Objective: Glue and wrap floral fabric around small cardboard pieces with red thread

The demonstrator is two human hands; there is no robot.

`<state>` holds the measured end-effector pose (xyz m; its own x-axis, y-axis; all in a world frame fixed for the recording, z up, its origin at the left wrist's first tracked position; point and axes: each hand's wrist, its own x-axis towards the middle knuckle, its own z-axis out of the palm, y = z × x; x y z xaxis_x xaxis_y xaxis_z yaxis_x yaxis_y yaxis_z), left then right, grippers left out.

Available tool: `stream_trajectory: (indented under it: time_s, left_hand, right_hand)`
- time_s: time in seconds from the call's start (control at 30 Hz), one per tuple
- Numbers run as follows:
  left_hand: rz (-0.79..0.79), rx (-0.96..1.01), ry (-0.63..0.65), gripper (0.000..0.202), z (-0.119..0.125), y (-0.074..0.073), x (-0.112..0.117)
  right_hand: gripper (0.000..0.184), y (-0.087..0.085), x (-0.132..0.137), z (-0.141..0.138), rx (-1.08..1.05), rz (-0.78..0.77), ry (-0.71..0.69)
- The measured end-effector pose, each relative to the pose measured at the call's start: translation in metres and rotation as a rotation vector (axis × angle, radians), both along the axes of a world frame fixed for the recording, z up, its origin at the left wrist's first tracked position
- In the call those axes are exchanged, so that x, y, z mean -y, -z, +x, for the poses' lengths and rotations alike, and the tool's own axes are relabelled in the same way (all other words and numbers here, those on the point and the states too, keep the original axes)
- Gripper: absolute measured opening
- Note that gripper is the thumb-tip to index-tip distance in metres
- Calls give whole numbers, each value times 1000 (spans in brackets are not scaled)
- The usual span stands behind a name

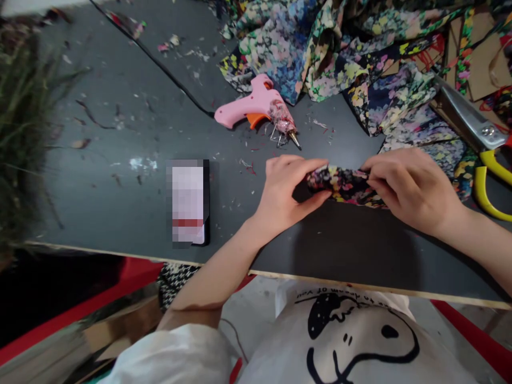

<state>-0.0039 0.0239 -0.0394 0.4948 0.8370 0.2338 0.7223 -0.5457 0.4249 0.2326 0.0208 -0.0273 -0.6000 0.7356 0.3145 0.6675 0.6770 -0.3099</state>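
Between my hands, just above the dark table, is a folded strip of dark floral fabric (346,185). My left hand (286,186) grips its left end, thumb below and fingers above. At the other end my right hand (412,186) pinches the strip between thumb and fingertips. Past my left hand lies a pink glue gun (250,106) with an orange trigger, its metal nozzle pointing toward my hands and old glue clumped around the front. A heap of floral cloth (280,48) spreads behind, reaching close to my right hand.
Large scissors with yellow handles (486,165) lie at the right edge. A phone (188,202) rests left of my forearm. The glue gun's black cord (156,61) runs to the upper left. Dry grass-like stems (24,133) fill the far left. Thread scraps and cardboard pieces (488,64) are about.
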Motion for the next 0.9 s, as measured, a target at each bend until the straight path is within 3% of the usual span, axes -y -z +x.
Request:
stream_trajectory:
  time_s: [0.1,0.17,0.23,0.3,0.43,0.6,0.77,0.9]
  left_hand:
    - [186,108,85,8,-5,-9,1]
    - [284,14,157,13,-10,-16,4]
    - [245,-192,200,22,-17,-24,10]
    - [156,-328,183,33,-25,-29,16]
    - [109,-299,52,36,-33,-29,28]
    - [172,-387,193,38,-26,-13,36]
    - [175,-365,240,33,-23,-8,29]
    - [178,-304,167,33,-18,-10,20]
  right_hand:
    - [11,-10,10,7,-23,238,-217]
    - [11,-12,20,12,-22,286,-303]
    - [10,-10,28,16,-15,252,-317]
    - [7,-6,30,16,-18,222,-306]
    - [26,4,14,6,47,162,-255]
    - [45,13,5,0,254,60,-158]
    - [36,-4,36,13,301,103,-58]
    - [32,-12,44,8,283,86,-22]
